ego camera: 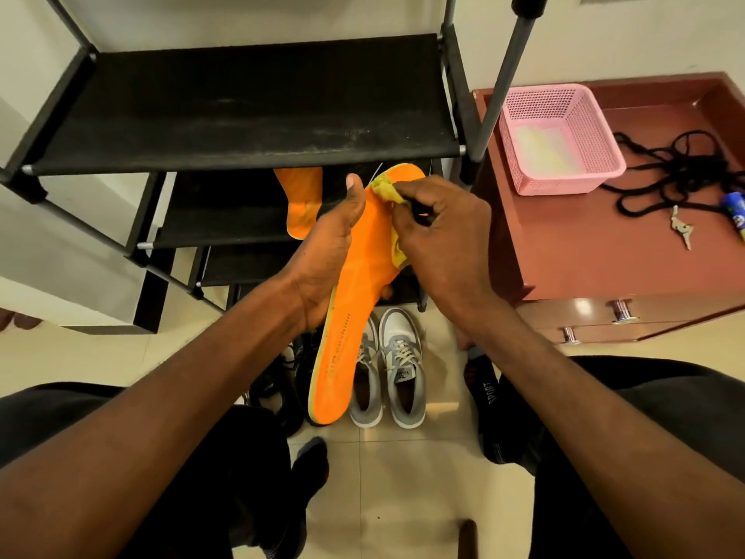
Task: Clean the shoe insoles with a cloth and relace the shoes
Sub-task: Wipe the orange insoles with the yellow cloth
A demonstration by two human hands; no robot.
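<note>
Wiping the first orange insole (354, 316), the cleaning step by the look of it: left hand (322, 260) wrapped round the insole's middle with thumb up along its edge, right hand (435, 236) with fingers (407, 197) curled on a yellow cloth (389, 191) pressed against the toe end. Next, probably dragging the cloth from the fingertips down toward the heel below the left palm. Then swapping for the second insole (300, 203) on the shelf (225, 219) beyond the left thumb; black laces (677, 171) lying loose on the worktop (584, 244), off past the right knuckles, relacing not begun.

This is a home entryway. A black tiered shoe rack (250, 110) stands on a cream tiled floor (403, 498) with grey sneakers (389, 377) below it, beside a low red-brown cabinet (604, 252) carrying keys (681, 229) and a pink basket (560, 139).
</note>
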